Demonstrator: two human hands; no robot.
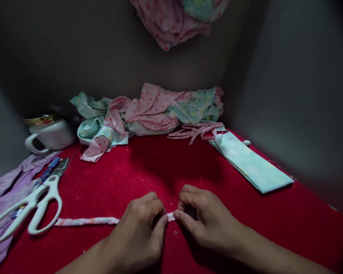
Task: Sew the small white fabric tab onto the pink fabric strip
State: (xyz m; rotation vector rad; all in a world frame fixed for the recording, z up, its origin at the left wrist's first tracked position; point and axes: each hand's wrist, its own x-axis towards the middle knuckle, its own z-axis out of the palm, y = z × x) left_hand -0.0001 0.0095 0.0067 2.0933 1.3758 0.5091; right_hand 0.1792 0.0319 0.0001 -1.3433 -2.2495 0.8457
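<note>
"What's at the left?"

"A mug (60,134), then scissors (52,183), partly over purple cloth (0,188), beside an end of the strip (85,221)."

"Where does it go?"

"Rightward along the red counter (103,182) into the left hand (141,226), which pinches it; just beside, the right hand (204,217) pinches it too."

"And farther right?"

"A folded cloth (254,161), pale green."

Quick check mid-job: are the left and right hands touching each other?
Apart. The head view shows a short stretch of patterned strip between the left hand and right hand.
</note>
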